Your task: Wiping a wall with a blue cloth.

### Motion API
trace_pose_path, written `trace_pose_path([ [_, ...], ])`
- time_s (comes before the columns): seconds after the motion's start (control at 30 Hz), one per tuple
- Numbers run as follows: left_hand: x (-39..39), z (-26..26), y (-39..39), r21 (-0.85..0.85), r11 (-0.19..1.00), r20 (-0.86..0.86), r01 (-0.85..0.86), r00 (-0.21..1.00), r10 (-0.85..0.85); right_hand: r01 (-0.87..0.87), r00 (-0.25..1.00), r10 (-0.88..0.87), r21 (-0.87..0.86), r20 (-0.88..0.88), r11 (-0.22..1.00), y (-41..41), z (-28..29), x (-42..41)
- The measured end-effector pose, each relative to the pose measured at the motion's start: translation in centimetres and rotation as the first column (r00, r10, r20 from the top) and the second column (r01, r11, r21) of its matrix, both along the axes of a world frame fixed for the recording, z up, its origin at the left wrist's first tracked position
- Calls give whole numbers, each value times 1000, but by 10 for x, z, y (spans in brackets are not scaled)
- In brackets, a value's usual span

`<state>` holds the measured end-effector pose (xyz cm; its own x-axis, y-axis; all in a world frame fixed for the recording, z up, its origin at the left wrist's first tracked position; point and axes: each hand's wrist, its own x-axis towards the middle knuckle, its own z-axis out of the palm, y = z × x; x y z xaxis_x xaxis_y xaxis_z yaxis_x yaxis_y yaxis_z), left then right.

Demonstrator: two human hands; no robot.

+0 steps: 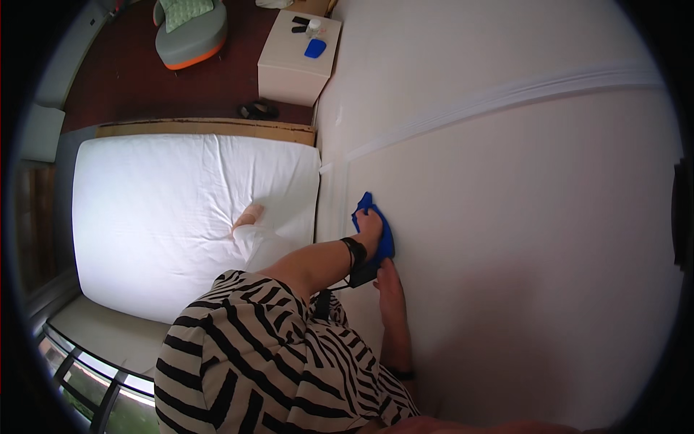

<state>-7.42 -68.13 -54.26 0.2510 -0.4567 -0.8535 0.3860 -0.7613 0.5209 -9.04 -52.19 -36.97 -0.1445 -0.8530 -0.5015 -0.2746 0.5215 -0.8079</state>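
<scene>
My left hand (370, 225), with a dark watch on its wrist, grips a blue hand tool (386, 238) against the pale wall (515, 190). The tool has a jagged upper end and a dark grey flat part low down; its exact kind is unclear. My right hand (387, 279) is at the tool's lower end, its fingertips at the blue edge. Whether it grips the tool is hidden. A thin dark line, possibly a cord, runs beside the watch.
My bare foot (248, 217) stands on a white-sheeted mattress (146, 206). A raised strip (488, 103) crosses the wall. A white cabinet (293, 81) holds a blue flat piece (315, 49), a clear jar (313, 28) and dark items. Beyond are a grey armchair (190, 43) and a dark shoe (259, 110).
</scene>
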Motion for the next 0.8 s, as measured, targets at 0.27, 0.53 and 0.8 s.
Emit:
trace_pose_path([
  [0.27,47,104,-108,-375,925,-199,67,968,-151,-53,926,-126,-454,-355,889,-64,86,33],
  [0.53,179,171,-159,-331,943,-819,40,483,-308,-419,514,-522,-731,-680,539,-171,192,73],
  [0.8,356,237,-312,501,833,-609,235,-588,533,-547,12,-709,-598,-705,586,-280,224,86],
])
